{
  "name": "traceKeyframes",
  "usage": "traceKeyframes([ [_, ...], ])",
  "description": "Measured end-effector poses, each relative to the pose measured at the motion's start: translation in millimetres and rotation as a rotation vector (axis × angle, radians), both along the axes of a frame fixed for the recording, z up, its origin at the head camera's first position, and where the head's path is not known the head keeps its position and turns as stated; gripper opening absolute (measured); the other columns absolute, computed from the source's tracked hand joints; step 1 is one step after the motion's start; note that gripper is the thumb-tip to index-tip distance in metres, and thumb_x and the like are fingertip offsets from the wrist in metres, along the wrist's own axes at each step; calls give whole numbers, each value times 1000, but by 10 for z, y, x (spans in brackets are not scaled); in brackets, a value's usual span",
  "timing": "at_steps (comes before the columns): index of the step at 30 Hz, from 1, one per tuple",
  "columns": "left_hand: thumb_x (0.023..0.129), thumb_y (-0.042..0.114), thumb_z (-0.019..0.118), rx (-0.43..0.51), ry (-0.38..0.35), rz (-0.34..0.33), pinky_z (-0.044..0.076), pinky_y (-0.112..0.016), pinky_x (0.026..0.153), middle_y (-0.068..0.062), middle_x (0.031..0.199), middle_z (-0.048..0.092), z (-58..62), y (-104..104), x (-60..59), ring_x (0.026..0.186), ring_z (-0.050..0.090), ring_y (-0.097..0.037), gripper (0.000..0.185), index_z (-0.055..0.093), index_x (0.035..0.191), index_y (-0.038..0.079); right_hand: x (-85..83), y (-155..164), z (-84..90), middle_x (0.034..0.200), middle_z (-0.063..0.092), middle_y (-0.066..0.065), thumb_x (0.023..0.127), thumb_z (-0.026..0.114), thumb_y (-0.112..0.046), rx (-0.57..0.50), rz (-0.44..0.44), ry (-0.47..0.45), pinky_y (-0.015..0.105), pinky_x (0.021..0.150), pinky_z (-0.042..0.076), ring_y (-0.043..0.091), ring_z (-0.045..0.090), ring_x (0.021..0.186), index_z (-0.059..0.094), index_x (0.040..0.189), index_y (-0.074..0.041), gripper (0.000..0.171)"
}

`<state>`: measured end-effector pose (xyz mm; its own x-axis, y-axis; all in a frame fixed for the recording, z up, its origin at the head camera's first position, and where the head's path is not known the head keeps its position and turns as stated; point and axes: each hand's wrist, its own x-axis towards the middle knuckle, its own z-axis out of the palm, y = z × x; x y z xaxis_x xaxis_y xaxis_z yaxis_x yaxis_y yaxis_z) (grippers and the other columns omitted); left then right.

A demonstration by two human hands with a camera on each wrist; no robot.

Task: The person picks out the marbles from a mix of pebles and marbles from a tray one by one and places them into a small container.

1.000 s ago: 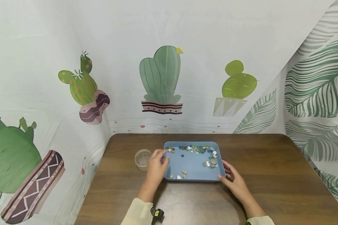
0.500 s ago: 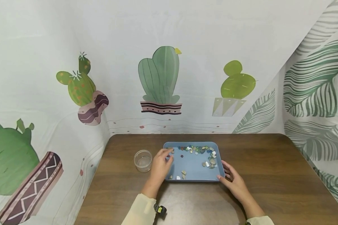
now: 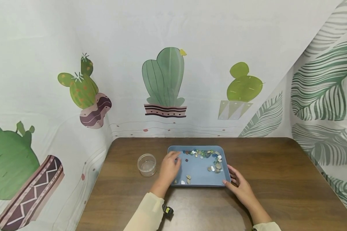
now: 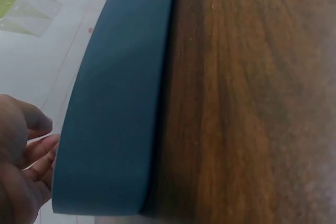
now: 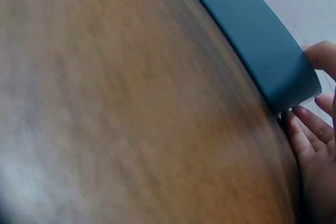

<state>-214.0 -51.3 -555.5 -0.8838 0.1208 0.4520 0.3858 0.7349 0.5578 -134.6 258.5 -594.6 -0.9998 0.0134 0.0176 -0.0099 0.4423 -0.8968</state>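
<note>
A shallow blue tray lies on the wooden table, bearing pebbles and glass stones. My left hand reaches over its left side, fingers loosely bent near the far left corner. The left hand hides the stones there; whether its fingertips touch any is not visible. My right hand grips the tray's near right corner, thumb on the rim and fingers against the outer side. In the right wrist view, the fingers sit low beside the tray wall. The left wrist view shows the left hand behind the wall.
A clear round container stands left of the tray. Colourful stones line the tray's far side and right end. A few pebbles lie by the near edge, and a dark red stone lies apart. A cactus-print cloth hangs behind the table.
My left hand has moved rightward from the tray's left rim further over the tray, covering the pebbles in the far left corner. The right hand keeps its grip on the near right corner.
</note>
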Motion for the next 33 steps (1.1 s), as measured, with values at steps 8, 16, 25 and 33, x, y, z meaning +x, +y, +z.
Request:
traceKeyframes([
  [8, 92, 7, 68, -115, 10, -47, 57, -40, 95, -10, 114, 73, -28, 122, -96, 107, 70, -28, 27, 73, 118, 4, -1, -9, 8, 154, 46, 17, 93, 74, -30, -4, 1, -7, 4, 95, 41, 30, 50, 133, 37, 155, -15, 73],
  [16, 98, 11, 62, -237, -137, -59, 50, -42, 107, -11, 132, 66, -27, 202, -170, 122, 62, -31, 31, 68, 128, 7, -5, 3, -9, 155, 46, 16, 93, 74, -32, -3, -8, -16, 3, 94, 40, 19, 51, 132, 37, 155, -17, 74],
  [25, 98, 10, 57, -400, -168, -45, 51, -42, 106, -9, 139, 62, -61, 234, -236, 124, 61, -28, 36, 66, 132, 7, -5, 9, -37, 154, 47, 14, 92, 74, -32, 17, -11, -17, 2, 94, 40, -4, 48, 123, 38, 155, -18, 73],
  [33, 96, 8, 56, -455, -149, -46, 52, -44, 103, -5, 138, 63, -95, 236, -263, 121, 61, -28, 36, 68, 130, 9, 4, 1, 0, 155, 46, 16, 93, 74, -30, -3, 0, -5, 4, 95, 41, 31, 49, 134, 37, 155, -17, 74],
])
